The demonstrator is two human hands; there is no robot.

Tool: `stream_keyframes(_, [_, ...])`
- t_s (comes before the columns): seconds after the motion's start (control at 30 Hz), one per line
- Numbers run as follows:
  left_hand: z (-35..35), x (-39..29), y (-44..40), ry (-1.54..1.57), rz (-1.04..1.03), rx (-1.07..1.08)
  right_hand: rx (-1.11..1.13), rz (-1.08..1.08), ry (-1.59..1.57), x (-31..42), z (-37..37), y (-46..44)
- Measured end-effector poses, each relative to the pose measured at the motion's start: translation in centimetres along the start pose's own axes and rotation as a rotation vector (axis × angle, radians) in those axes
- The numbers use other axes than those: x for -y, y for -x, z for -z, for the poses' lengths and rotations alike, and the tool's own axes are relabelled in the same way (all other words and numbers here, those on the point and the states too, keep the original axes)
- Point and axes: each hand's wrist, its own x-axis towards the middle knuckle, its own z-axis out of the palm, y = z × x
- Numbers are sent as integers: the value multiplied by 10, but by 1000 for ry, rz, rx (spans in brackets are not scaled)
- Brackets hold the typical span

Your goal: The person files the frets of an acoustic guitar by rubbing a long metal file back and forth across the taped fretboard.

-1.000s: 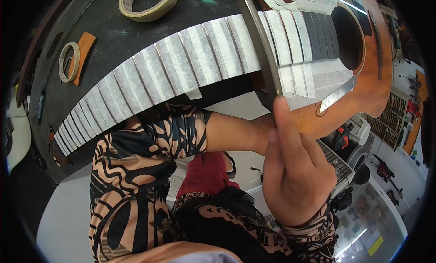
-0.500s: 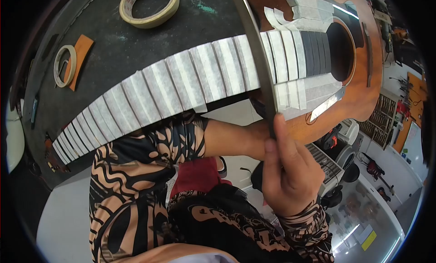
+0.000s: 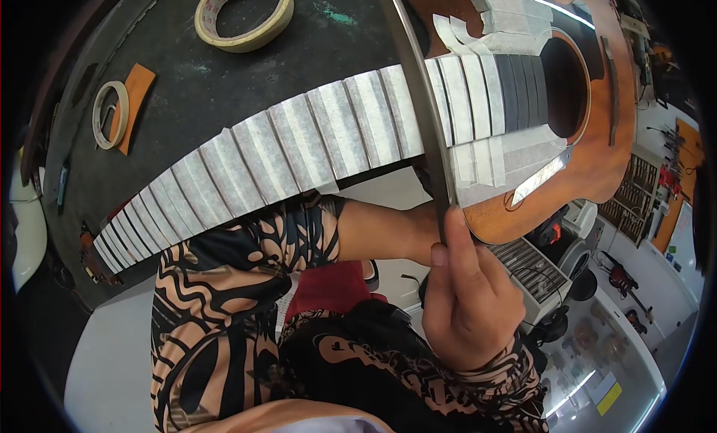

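My right hand (image 3: 476,302) grips the near end of a long, narrow, flat metal file (image 3: 433,127), with the index finger stretched along it. The file lies across the taped fingerboard (image 3: 287,149) of an acoustic guitar, close to where the neck meets the body (image 3: 620,127). Pale masking tape covers the wood between the frets, leaving thin dark lines. Several bare dark strips (image 3: 526,89) show beside the soundhole (image 3: 562,82). My left forearm (image 3: 388,230) reaches under the neck, and the left hand's fingers are hidden behind the guitar and file.
On the dark workbench (image 3: 179,97) lie a large tape roll (image 3: 280,22), a smaller roll (image 3: 101,130) and a curved orange-brown piece (image 3: 142,82). More tape strips (image 3: 515,22) cover the guitar top. To the right are a drawer unit (image 3: 631,190) and a hanging electric guitar (image 3: 620,276).
The right hand and the file have slid a little toward me, across the fingerboard. The whole view has shifted slightly. The left arm stays under the neck.
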Motion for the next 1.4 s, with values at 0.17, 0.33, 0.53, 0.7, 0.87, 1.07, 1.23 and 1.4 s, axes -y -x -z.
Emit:
stream_keyframes(0.17, [-29, 27, -6, -439, -24, -19, -17, 15, -10, -12, 3, 68])
stream_keyframes(0.33, [-23, 19, -2, -531, -209, -171, -82, 22, -12, -16, -9, 117])
stream_keyframes(0.53, [-24, 25, -5, -609, -228, -147, 23, -32, -77, 6, 9, -31])
stream_keyframes(0.7, [-30, 22, -19, -610, 6, 67, -88, 31, -134, -10, 21, 6])
stream_keyframes(0.87, [-21, 22, -11, -609, -424, -349, -96, -123, -223, -35, 13, 107])
stream_keyframes(1.07, [-10, 18, -2, -804, -352, -291, -79, 9, -220, -35, -5, 140])
stream_keyframes(1.23, [-1, 10, 1, -724, -281, -169, -67, 14, -186, -32, -13, 142])
stream_keyframes(1.4, [-3, 16, 0, -777, -341, -225, -52, 22, -216, -34, -17, 138])
